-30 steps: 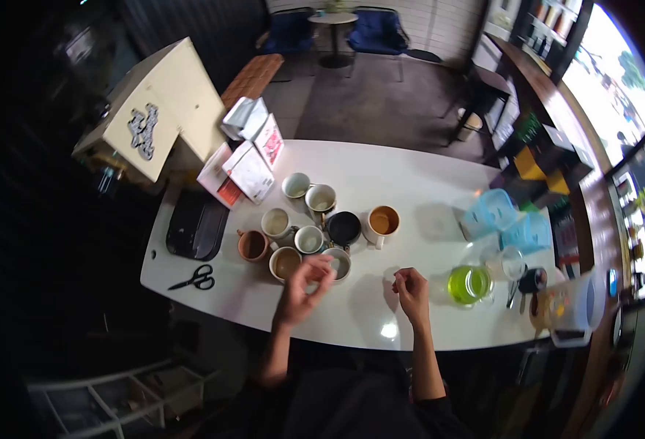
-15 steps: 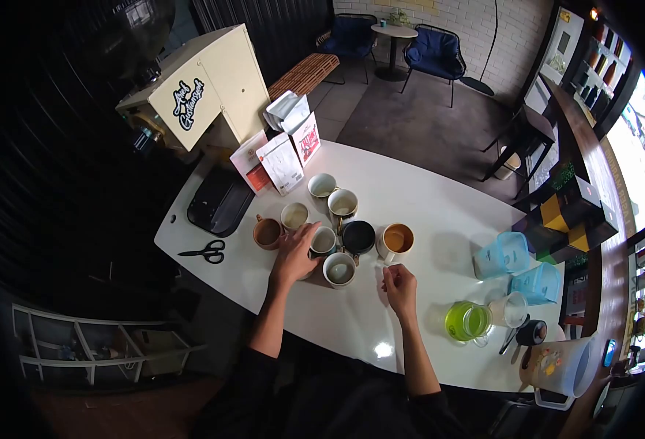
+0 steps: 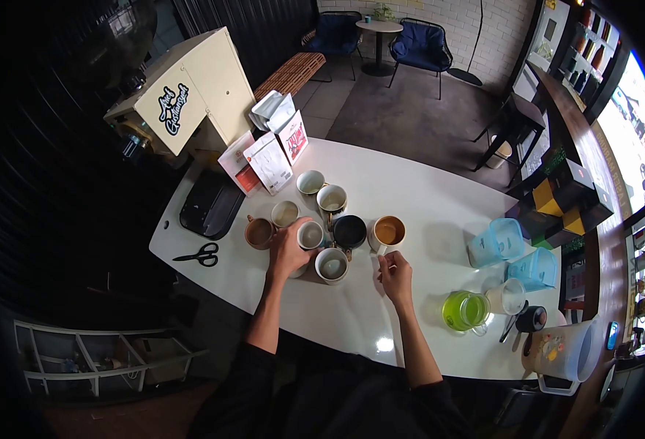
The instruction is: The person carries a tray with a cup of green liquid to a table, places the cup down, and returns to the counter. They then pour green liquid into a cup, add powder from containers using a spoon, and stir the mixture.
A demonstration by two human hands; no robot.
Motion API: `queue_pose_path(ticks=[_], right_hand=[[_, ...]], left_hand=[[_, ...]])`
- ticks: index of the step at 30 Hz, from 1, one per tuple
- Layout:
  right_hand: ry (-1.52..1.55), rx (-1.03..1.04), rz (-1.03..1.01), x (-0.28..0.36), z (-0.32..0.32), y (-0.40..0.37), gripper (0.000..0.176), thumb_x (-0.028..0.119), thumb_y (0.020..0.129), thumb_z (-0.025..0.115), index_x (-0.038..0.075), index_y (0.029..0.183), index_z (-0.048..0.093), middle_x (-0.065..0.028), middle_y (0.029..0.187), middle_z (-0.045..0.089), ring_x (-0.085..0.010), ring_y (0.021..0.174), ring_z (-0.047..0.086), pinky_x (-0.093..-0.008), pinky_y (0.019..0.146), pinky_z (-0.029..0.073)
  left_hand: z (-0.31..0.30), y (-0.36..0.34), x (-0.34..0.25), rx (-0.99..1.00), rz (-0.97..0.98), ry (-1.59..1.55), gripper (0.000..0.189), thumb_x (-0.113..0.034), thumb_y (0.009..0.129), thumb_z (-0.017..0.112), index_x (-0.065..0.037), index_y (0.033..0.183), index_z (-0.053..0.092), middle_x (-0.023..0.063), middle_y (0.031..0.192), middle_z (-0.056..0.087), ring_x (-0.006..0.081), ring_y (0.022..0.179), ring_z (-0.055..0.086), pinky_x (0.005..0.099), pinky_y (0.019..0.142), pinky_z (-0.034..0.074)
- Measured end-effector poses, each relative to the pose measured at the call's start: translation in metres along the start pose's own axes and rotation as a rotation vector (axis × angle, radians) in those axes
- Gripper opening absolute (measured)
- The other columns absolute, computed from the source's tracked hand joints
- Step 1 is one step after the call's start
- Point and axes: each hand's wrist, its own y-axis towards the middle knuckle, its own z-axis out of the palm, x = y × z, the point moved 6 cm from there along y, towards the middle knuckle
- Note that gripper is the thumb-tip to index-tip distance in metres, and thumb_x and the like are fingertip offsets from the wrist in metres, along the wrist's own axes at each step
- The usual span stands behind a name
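Note:
My left hand [image 3: 290,250] is wrapped round the left side of a pale cup [image 3: 310,235] in the middle of the group. Part of another cup below that hand is mostly hidden. My right hand [image 3: 395,276] has its fingers pinched at the handle of a white mug with an orange inside [image 3: 389,231]. Between the hands are a black cup [image 3: 349,231] and a speckled pale cup [image 3: 332,265]. Near my left hand stand a brown cup [image 3: 259,233] and a cream cup [image 3: 286,214]. Two more pale cups [image 3: 310,182] stand farther back.
Black scissors [image 3: 199,255] and a black tray [image 3: 212,205] lie on the left. Coffee bags [image 3: 269,162] stand beside a cream grinder [image 3: 183,91]. On the right are blue containers [image 3: 496,243], a glass jug of green liquid [image 3: 465,311] and a large plastic pitcher [image 3: 565,351].
My left fingers have moved from over the pale cup's rim to round its side. My right fingertips have come up to the orange-lined mug's handle. The whole view has shifted slightly.

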Motion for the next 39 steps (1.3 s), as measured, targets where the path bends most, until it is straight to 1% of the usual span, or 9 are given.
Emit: queue_pose_path(ticks=[2, 4, 11, 14, 16, 25, 32, 34, 39], right_hand=[[0.010, 0.005, 0.006, 0.001, -0.001, 0.001, 0.022, 0.017, 0.093, 0.063, -0.003, 0.085, 0.057, -0.0051, 0.061, 0.057, -0.0105, 0.049, 0.056, -0.0251, 0.045, 0.046], [-0.028, 0.032, 0.050, -0.004, -0.001, 0.001, 0.024, 0.020, 0.091, 0.064, -0.002, 0.084, 0.059, -0.0105, 0.065, 0.065, -0.0190, 0.055, 0.066, -0.0308, 0.054, 0.049], [-0.026, 0.035, 0.062, -0.006, 0.001, 0.001, 0.023, 0.021, 0.092, 0.063, -0.001, 0.084, 0.060, -0.0113, 0.066, 0.065, -0.0191, 0.055, 0.066, -0.0312, 0.055, 0.049], [-0.023, 0.049, 0.062, -0.009, 0.002, -0.002, 0.023, 0.021, 0.092, 0.063, -0.001, 0.084, 0.060, -0.0123, 0.066, 0.065, -0.0212, 0.059, 0.067, -0.0329, 0.057, 0.050], [-0.050, 0.015, -0.035, -0.008, 0.002, -0.002, 0.024, 0.017, 0.095, 0.060, -0.003, 0.082, 0.057, -0.0053, 0.061, 0.059, -0.0101, 0.051, 0.057, -0.0249, 0.048, 0.047], [-0.226, -0.077, -0.118, 0.023, -0.010, -0.009, 0.024, 0.018, 0.088, 0.067, -0.002, 0.077, 0.058, -0.0085, 0.059, 0.059, -0.0156, 0.050, 0.059, -0.0306, 0.052, 0.047], [-0.189, -0.076, -0.050, 0.013, -0.006, 0.002, 0.020, 0.017, 0.088, 0.068, -0.001, 0.084, 0.060, -0.0073, 0.060, 0.059, -0.0147, 0.053, 0.060, -0.0287, 0.051, 0.046], [-0.120, -0.044, -0.009, 0.015, -0.004, 0.002, 0.021, 0.019, 0.085, 0.069, -0.001, 0.090, 0.063, -0.0144, 0.076, 0.064, -0.0275, 0.062, 0.066, -0.0372, 0.059, 0.049], [-0.022, -0.043, -0.065, 0.012, 0.001, 0.004, 0.020, 0.014, 0.087, 0.067, -0.004, 0.096, 0.064, -0.0145, 0.087, 0.062, -0.0228, 0.065, 0.066, -0.0319, 0.058, 0.051]], left_hand=[[-0.004, 0.002, 0.003, -0.022, -0.004, 0.004, 0.064, -0.017, 0.059, 0.088, -0.007, 0.116, 0.060, 0.0143, 0.102, 0.069, 0.0326, 0.100, 0.065, 0.0401, 0.086, 0.051], [-0.011, 0.004, -0.002, -0.043, 0.080, -0.063, 0.065, -0.018, 0.059, 0.089, -0.004, 0.116, 0.060, 0.0150, 0.103, 0.069, 0.0320, 0.100, 0.065, 0.0398, 0.086, 0.052], [-0.018, 0.000, -0.020, -0.111, 0.239, 0.000, 0.063, -0.016, 0.060, 0.087, -0.001, 0.114, 0.060, 0.0171, 0.107, 0.068, 0.0323, 0.099, 0.066, 0.0389, 0.085, 0.053], [-0.022, -0.001, -0.021, -0.151, 0.211, -0.065, 0.062, -0.017, 0.060, 0.087, -0.001, 0.114, 0.061, 0.0172, 0.107, 0.068, 0.0313, 0.099, 0.066, 0.0391, 0.085, 0.053], [-0.023, 0.001, -0.018, -0.172, 0.192, -0.149, 0.064, -0.024, 0.059, 0.088, -0.005, 0.113, 0.061, 0.0152, 0.101, 0.069, 0.0319, 0.094, 0.067, 0.0407, 0.080, 0.053], [0.002, 0.006, 0.005, -0.077, 0.015, -0.016, 0.063, -0.031, 0.057, 0.089, -0.008, 0.110, 0.063, 0.0139, 0.099, 0.070, 0.0316, 0.092, 0.067, 0.0415, 0.078, 0.053], [0.013, 0.008, 0.015, -0.037, -0.022, 0.086, 0.068, -0.039, 0.056, 0.089, -0.011, 0.111, 0.063, 0.0115, 0.099, 0.070, 0.0321, 0.095, 0.066, 0.0441, 0.081, 0.050], [0.016, 0.009, 0.017, -0.027, -0.014, 0.044, 0.067, -0.039, 0.056, 0.089, -0.012, 0.111, 0.063, 0.0111, 0.099, 0.070, 0.0326, 0.094, 0.066, 0.0443, 0.080, 0.050], [0.017, 0.008, 0.016, -0.034, -0.006, 0.062, 0.066, -0.038, 0.057, 0.089, -0.011, 0.111, 0.062, 0.0109, 0.099, 0.070, 0.0329, 0.094, 0.066, 0.0441, 0.080, 0.050]])
